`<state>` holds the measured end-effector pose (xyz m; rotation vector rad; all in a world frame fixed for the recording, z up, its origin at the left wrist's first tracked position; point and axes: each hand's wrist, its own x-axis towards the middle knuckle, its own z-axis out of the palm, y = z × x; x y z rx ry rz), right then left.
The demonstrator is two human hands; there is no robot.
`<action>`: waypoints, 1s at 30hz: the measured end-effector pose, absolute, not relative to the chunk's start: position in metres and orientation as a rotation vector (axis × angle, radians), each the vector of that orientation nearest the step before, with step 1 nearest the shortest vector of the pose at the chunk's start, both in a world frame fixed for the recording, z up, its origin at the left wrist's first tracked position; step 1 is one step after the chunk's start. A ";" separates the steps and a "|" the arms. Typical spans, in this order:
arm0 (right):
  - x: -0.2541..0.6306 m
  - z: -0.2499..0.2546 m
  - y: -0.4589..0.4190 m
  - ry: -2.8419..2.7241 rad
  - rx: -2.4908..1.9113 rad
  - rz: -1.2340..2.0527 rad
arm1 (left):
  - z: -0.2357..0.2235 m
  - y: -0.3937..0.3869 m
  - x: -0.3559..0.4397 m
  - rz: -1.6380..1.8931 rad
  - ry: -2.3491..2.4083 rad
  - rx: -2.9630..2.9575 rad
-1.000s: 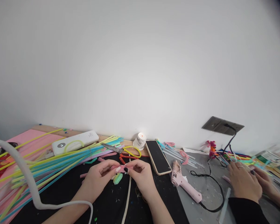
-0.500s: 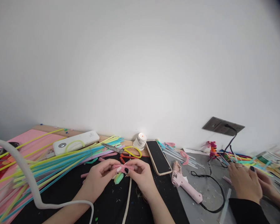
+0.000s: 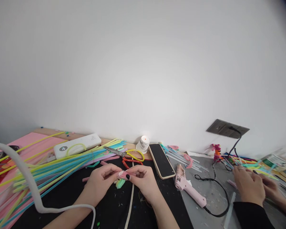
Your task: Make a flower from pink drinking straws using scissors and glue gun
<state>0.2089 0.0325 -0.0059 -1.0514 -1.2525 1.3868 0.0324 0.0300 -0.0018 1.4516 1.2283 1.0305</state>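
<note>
two hands met over the dark part of the tabletop (image 3: 109,206), with a short pink straw piece (image 3: 126,174) pinched between them. the left hand (image 3: 100,184) had its fingers (image 3: 114,168) closed on the left end of that piece, and the right hand (image 3: 144,179) gripped the right end with thumb and forefinger, a dark-painted nail showing at the pinch. a small green straw piece (image 3: 120,183) sat just under the pink one, touching the left hand's fingers; whether it was held or lay on the tabletop could not be told.

a big bundle of coloured straws (image 3: 50,165) fanned out to the left, near a white power bank (image 3: 77,146). scissors (image 3: 124,154) with yellow and red handles lay just beyond the hands, beside a small lit candle (image 3: 143,143) and a phone (image 3: 161,159) lying face up. a pink glue gun (image 3: 189,187) rested to the right of the phone, its black cord running up to a wall socket (image 3: 227,128). a thick white cable (image 3: 26,178) curved across the lower left.

at the far right, another person's hands (image 3: 250,187), in a black sleeve, worked among more straws.
</note>
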 end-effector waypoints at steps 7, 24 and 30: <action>0.212 -0.007 0.033 -1.261 -1.022 1.383 | -0.008 0.034 0.031 1.114 1.236 1.282; 0.213 -0.007 0.034 -1.179 -1.009 1.435 | -0.006 0.034 0.033 1.164 1.072 1.078; 0.210 -0.005 0.032 -1.118 -0.920 1.557 | -0.004 0.030 0.041 1.203 0.856 0.935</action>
